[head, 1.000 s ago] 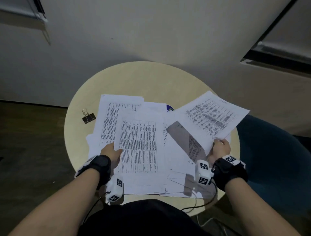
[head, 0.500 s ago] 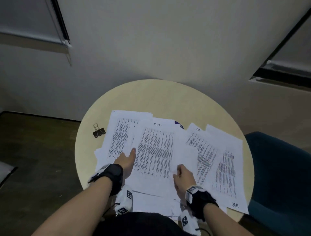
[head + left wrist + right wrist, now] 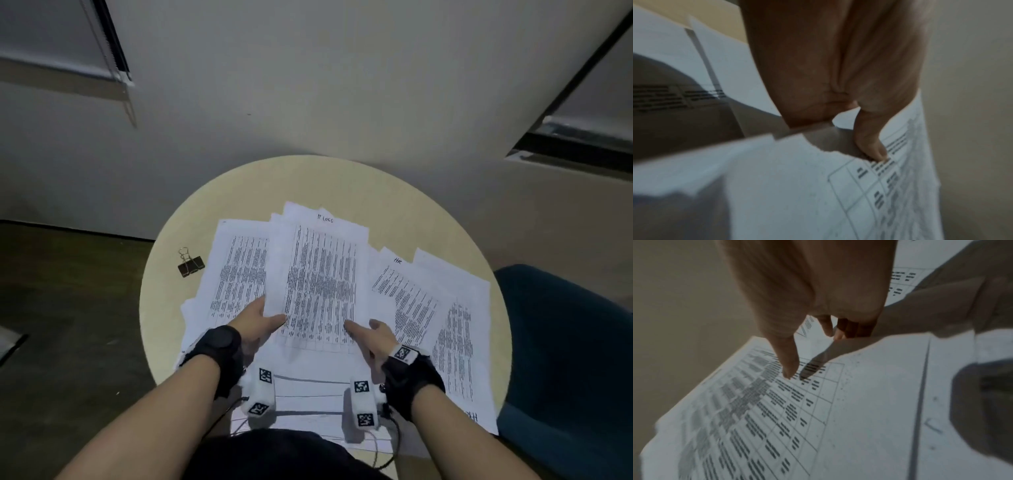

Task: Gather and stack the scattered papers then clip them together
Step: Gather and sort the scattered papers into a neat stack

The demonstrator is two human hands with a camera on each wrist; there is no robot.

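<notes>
Printed white sheets lie scattered over a round beige table (image 3: pixel 308 181). Both hands hold the middle sheet (image 3: pixel 322 274), headed "IT LOGS", by its near edge, which is raised off the pile. My left hand (image 3: pixel 270 317) pinches the lower left part; in the left wrist view the thumb (image 3: pixel 873 146) presses on top and the fingers are hidden underneath. My right hand (image 3: pixel 359 329) grips the lower right part, thumb (image 3: pixel 789 366) over the print and fingers curled behind the edge. A black binder clip (image 3: pixel 190 263) lies on the table's left side, apart from the papers.
One sheet (image 3: pixel 239 267) lies left of the held one; two sheets (image 3: pixel 411 298) marked "HR" fan out to the right, reaching the table edge. More sheets lie under my wrists. A blue chair (image 3: pixel 565 342) stands to the right. A wall is behind the table.
My right hand laid the sheet it held on the right side and came to the middle. Both hands now grip the middle sheet, and its near edge has risen.
</notes>
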